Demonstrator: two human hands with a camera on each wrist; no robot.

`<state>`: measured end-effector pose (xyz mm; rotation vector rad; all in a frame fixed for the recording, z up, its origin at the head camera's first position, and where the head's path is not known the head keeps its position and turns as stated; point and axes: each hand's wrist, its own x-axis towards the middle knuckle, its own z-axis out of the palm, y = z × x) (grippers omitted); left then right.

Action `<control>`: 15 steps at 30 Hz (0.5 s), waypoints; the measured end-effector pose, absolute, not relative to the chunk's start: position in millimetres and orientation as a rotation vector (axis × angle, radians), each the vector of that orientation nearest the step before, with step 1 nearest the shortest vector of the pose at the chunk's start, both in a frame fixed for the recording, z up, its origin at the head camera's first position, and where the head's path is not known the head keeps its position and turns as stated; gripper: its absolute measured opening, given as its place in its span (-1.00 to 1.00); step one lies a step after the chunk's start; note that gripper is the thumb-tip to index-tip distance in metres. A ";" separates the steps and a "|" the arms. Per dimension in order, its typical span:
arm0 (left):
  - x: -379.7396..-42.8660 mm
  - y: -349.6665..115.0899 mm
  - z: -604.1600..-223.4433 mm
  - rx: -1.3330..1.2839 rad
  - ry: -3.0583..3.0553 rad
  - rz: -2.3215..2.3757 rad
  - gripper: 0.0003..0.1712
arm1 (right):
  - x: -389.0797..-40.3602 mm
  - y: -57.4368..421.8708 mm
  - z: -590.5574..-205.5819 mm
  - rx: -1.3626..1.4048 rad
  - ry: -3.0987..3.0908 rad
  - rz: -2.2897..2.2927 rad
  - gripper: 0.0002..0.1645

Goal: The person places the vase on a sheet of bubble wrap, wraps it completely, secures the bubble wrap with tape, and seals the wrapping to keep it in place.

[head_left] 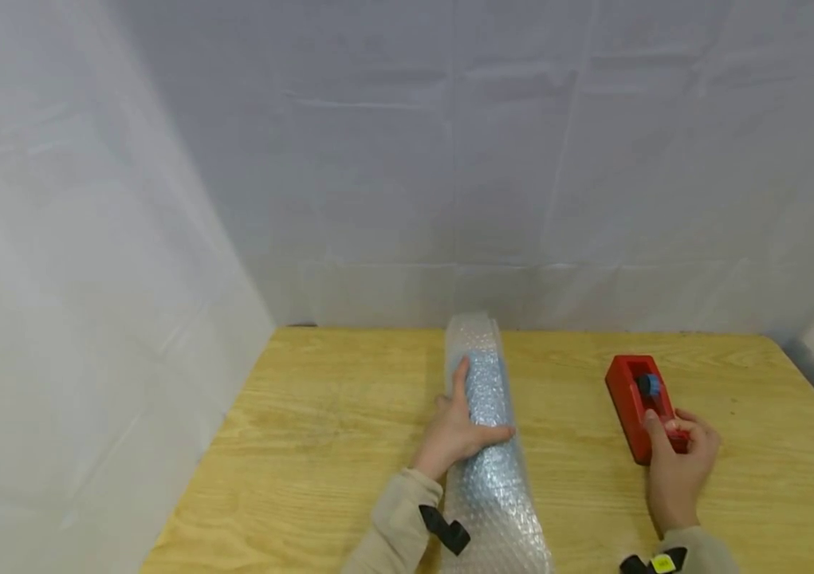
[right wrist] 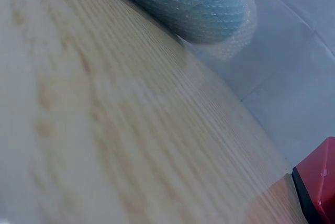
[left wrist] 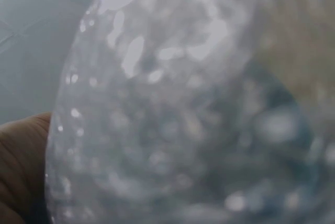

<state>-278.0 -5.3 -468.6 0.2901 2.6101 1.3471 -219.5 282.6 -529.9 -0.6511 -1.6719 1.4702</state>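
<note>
A long bundle in bubble wrap [head_left: 493, 470], bluish inside, lies lengthwise on the table. My left hand [head_left: 453, 426] holds it from above, thumb across to its right side and fingers along the left. In the left wrist view the bubble wrap [left wrist: 157, 109] fills most of the picture, blurred, with part of the hand [left wrist: 21, 166] at the left edge. On the right stands a red tape dispenser [head_left: 625, 399] with a blue-cored roll [head_left: 649, 386]. My right hand [head_left: 682, 470] pinches at its near end, where the tape comes off; the clear tape itself hardly shows.
The wooden table [head_left: 335, 446] carries both things. Behind it hangs a pale sheet [head_left: 392, 199], and another sheet [head_left: 91, 319] runs along the left side. In the right wrist view the wrapped bundle [right wrist: 199, 9] and the dispenser [right wrist: 319, 182] appear at the picture's edges.
</note>
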 end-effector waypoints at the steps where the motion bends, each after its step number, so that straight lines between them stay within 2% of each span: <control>1: -278.0 -4.5 -468.8 0.289 2.613 1.344 0.50 | -219.3 283.1 -529.9 -0.643 -1.666 1.474 -0.65; 15: -277.0 -1.8 -469.7 0.294 2.611 1.333 0.50 | -213.1 283.8 -527.5 -0.621 -1.612 1.501 -0.77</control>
